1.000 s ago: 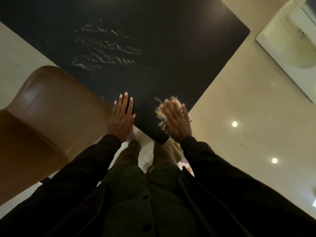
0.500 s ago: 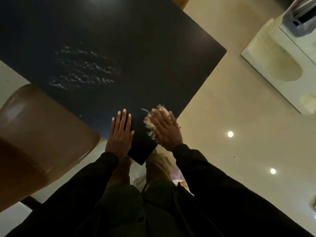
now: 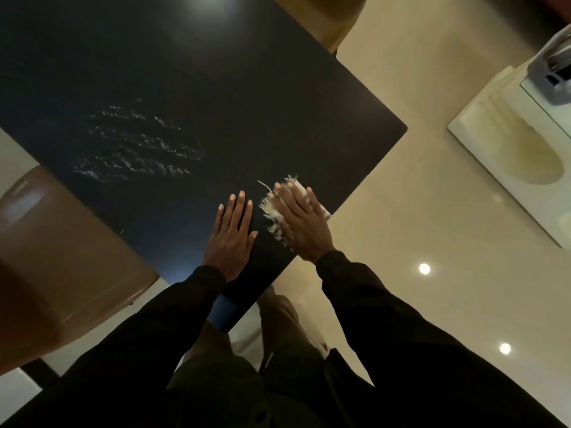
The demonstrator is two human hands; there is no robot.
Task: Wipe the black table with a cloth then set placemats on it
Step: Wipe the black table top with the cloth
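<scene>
**Wiping near table corner**

Right hand (image 3: 301,222) presses flat on frayed white cloth (image 3: 272,213) at black table (image 3: 216,88) near corner; left hand (image 3: 232,231) open, palm down beside. Cloth looks soft, light, probably damp; best held under the palm.

Table (image 3: 216,88): open black surface runs ahead and to the left of both hands. Left hand (image 3: 230,236) lies flat by the near corner. Right hand (image 3: 301,223) presses the cloth (image 3: 272,211) flat at the right edge, with a narrow gap between the hands. A brown chair (image 3: 61,257) stands close along the left edge. A second chair (image 3: 324,17) sits at the far edge. Open floor (image 3: 401,211) lies to the right.
</scene>
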